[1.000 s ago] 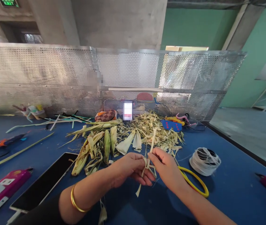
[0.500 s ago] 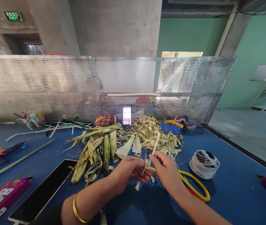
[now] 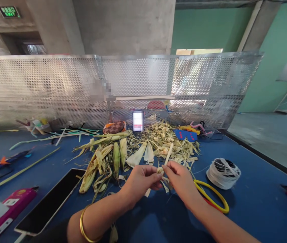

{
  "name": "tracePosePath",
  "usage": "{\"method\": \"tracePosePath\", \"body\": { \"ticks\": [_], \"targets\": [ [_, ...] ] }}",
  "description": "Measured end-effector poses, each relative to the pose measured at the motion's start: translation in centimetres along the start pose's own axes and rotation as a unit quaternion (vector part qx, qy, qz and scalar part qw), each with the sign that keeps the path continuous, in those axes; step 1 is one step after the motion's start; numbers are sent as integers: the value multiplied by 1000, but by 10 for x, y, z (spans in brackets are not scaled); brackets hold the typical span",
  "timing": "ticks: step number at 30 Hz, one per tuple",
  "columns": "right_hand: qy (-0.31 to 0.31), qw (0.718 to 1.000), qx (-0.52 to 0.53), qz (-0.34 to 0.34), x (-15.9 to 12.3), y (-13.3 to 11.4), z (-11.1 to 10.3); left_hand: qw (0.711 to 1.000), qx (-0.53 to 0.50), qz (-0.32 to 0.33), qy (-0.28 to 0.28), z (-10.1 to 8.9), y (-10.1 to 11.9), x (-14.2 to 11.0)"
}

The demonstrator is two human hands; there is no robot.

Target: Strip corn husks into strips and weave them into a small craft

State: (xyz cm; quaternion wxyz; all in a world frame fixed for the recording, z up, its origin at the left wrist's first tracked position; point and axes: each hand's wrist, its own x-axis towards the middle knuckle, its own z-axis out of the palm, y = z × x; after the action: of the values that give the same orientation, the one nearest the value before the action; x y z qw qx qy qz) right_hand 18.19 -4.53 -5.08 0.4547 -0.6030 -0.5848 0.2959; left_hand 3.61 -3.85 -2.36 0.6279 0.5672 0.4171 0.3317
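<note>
In the head view, my left hand [image 3: 143,180] pinches a pale knotted bit of corn husk between thumb and fingers. My right hand [image 3: 177,173] is closed on the same piece, gripping a husk strip [image 3: 168,154] that sticks up past its fingertips. Husk ends hang below both hands. Just beyond lie two flat cream husk pieces [image 3: 137,155]. To their left rests a heap of corn husks [image 3: 100,160], and behind my right hand spreads a pile of shredded husk [image 3: 163,135].
A spool of white string [image 3: 223,177] and a yellow ring [image 3: 216,195] lie right of my hands. On the left are a dark tablet-like device [image 3: 52,200] and a purple power strip [image 3: 14,206]. A perforated metal screen [image 3: 138,77] stands behind.
My left thumb has moved over the husk knot, which was more exposed before, and both hands have drawn closer together. The view has shifted slightly.
</note>
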Motion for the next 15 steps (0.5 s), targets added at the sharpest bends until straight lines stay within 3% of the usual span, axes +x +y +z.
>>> {"method": "tracePosePath", "body": {
  "ticks": [5, 11, 15],
  "targets": [
    [-9, 1000, 13, 20, -1, -2, 0, 1000, -7, -5, 18, 0, -2, 1],
    [-59, 994, 69, 59, -3, -6, -1, 995, -52, -3, 80, -7, -1, 5],
    [-67, 993, 95, 36, -7, -12, -5, 991, -63, 9, 120, -16, 6, 7]
  ]
}}
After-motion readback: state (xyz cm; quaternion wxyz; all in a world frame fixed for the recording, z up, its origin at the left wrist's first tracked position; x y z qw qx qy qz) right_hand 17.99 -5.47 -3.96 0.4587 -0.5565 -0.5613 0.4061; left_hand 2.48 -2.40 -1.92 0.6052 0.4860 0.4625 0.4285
